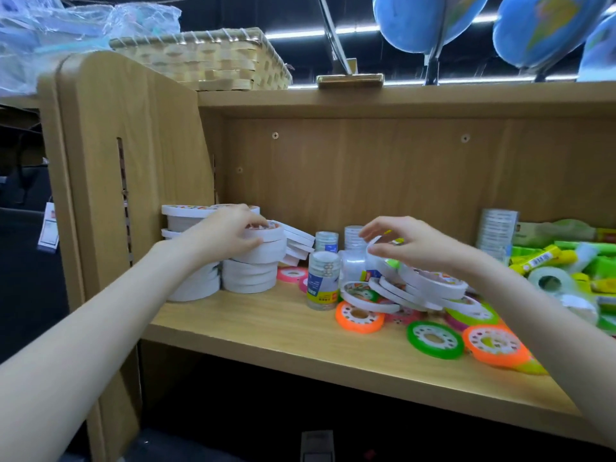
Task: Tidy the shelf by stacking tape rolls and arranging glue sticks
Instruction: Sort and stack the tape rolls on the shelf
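Gripping a white tape roll [266,235] on top of the front stack [248,271] at the shelf's left end, the left hand [226,233] is curling its fingers over the rim. Over to the right, the right hand [411,243] is pinching a thin white roll [375,250] tilted up from the loose pile [420,291]. Orange and green rolls [433,338] are lying flat near the shelf [266,331] edge. Green and yellow glue sticks [546,258] are heaping up at far right. A clear tape tube [322,284] is standing between stack and pile. Up top, a woven basket [213,58] is sitting beside blue globes [430,18].
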A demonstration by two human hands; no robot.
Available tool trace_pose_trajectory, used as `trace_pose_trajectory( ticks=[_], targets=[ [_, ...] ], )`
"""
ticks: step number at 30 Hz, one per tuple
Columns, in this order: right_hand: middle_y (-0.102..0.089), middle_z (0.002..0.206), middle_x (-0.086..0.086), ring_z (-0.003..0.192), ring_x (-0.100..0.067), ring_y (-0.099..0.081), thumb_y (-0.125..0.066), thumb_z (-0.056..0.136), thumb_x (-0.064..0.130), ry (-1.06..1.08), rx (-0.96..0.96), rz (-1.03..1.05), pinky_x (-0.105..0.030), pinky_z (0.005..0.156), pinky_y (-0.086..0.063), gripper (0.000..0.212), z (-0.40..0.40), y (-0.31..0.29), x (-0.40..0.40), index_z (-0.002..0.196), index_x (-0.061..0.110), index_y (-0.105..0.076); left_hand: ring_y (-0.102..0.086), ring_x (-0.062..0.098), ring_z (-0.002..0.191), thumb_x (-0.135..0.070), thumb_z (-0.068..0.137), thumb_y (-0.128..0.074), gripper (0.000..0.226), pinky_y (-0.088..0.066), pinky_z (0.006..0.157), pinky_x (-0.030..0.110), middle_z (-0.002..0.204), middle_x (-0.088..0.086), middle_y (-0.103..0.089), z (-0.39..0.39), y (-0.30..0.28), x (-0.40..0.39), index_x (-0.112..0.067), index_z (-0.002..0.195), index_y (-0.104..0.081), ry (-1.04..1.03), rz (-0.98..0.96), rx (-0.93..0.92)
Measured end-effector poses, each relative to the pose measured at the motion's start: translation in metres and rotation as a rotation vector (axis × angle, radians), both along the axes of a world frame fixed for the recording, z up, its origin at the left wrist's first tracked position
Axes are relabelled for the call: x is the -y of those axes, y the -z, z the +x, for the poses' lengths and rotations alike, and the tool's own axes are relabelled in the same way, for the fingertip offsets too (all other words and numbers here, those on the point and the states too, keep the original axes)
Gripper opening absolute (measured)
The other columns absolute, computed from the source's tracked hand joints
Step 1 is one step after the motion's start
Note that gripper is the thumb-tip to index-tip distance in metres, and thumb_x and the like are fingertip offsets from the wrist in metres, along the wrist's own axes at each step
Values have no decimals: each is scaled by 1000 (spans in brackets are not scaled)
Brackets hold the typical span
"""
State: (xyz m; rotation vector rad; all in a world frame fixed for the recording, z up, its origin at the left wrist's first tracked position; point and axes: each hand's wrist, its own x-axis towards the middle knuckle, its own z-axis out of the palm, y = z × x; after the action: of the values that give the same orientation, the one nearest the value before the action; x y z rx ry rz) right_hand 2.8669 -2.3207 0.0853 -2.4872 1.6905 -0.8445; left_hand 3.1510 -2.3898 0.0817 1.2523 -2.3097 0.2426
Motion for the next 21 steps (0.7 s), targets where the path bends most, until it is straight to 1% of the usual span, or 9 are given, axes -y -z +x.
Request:
trace_pose_trajectory(
  ticks=[2,4,7,10,11,13,15,18,21],
  targets=[
    [-64,107,4,96,-9,-58,-60,89,25,84,-36,-71,-16,78,-45,18,-13,-5,-11,106,20,-63,-51,27,108,-16,89,-57,30,-38,92,32,116,7,-53,-3,9,-2,-13,119,-60,60,-202,-111],
    [-64,104,1,95,-14,-58,-63,86,32,193,-135,-101,-23,79,-44,24,-24,-6,-25,106,20,-62,-53,21,97,-21,87,-55,29,-36,85,21,108,4,-54,-16,22,-15,-12,113,-62,222,-305,-280],
    [-53,120,0,107,-17,-51,-71,74,48,330,-395,216,-28,91,-42,63,-31,0,-42,128,28,-44,-48,7,101,-42,81,-52,48,-31,88,5,113,-2,-49,-47,45,-41,-17,121,-55,433,-140,-390],
    [-47,132,5,118,-15,-46,-75,72,41,346,-454,378,-27,92,-40,86,-34,12,-48,139,37,-23,-43,11,117,-53,75,-47,62,-32,102,22,126,0,-45,-72,61,-44,-22,129,-49,432,-77,-284],
    [-52,124,6,110,-10,-49,-75,75,34,316,-431,333,-21,86,-40,81,-37,16,-48,139,36,-25,-42,15,119,-53,75,-46,61,-34,103,32,127,0,-46,-78,64,-43,-22,127,-51,402,-127,-251],
    [-57,84,12,74,4,-49,-73,78,25,230,-314,245,-11,64,-37,64,-44,21,-47,131,31,-37,-43,16,118,-49,82,-44,51,-32,104,44,126,0,-52,-88,65,-46,-22,123,-55,390,-290,-116],
    [-55,63,11,53,2,-45,-73,78,17,178,-52,176,-12,53,-36,46,-54,20,-47,116,25,-50,-42,13,123,-43,93,-41,43,-12,112,42,128,-5,-53,-100,66,-53,-25,131,-50,406,-340,92],
    [-68,79,-8,62,-6,-57,-70,76,-2,172,249,-1,-17,56,-45,33,-65,10,-46,95,22,-58,-33,9,133,-31,100,-34,48,2,114,33,142,-6,-42,-117,63,-58,-25,146,-22,419,-199,270],
    [-64,81,-12,63,-9,-58,-55,77,-17,177,380,-162,-11,54,-45,30,-66,-5,-42,99,3,-62,-30,12,134,-27,99,-35,53,-3,115,34,142,-3,-42,-132,55,-56,-25,148,-16,459,-79,300]
  ],
)
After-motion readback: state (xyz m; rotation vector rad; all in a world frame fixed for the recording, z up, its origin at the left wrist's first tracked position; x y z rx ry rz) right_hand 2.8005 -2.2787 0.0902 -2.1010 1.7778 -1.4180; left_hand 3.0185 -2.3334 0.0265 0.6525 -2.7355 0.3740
